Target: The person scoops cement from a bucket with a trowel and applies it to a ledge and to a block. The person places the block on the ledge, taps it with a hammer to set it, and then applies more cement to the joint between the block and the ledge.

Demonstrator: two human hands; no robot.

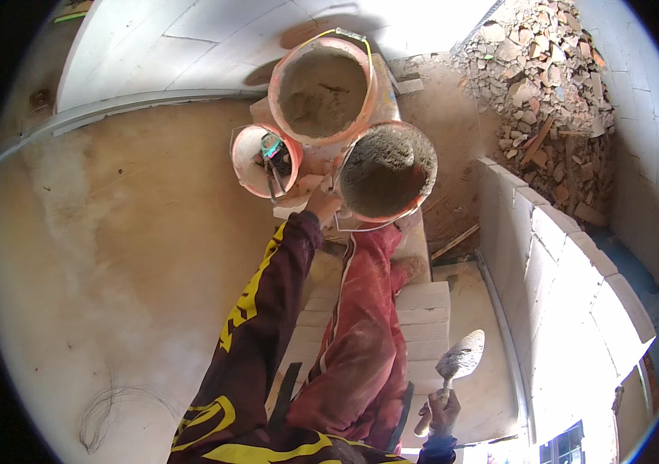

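Observation:
My left hand [323,204] reaches forward and is closed at the left edge of an orange bucket [421,199] of grey mortar [384,158]. Its fingers are partly hidden against the rim. The bucket's wire handle hangs down on the near side. In my right hand [444,414], low on the right, is a pointing trowel [461,357] held by its handle, with grey mortar on the blade. Beyond the first bucket stands a larger bucket [275,91] with a yellow handle, holding wet mortar or murky water. A smaller bucket [246,184] on the left holds tools, one with a teal part.
White blocks [426,309] are stacked beneath my legs. A low block wall [550,271] rises on the right, with a heap of rubble [546,100] beyond it. A white wall [190,46] stands at the back. Loose wire [101,417] lies on the left floor.

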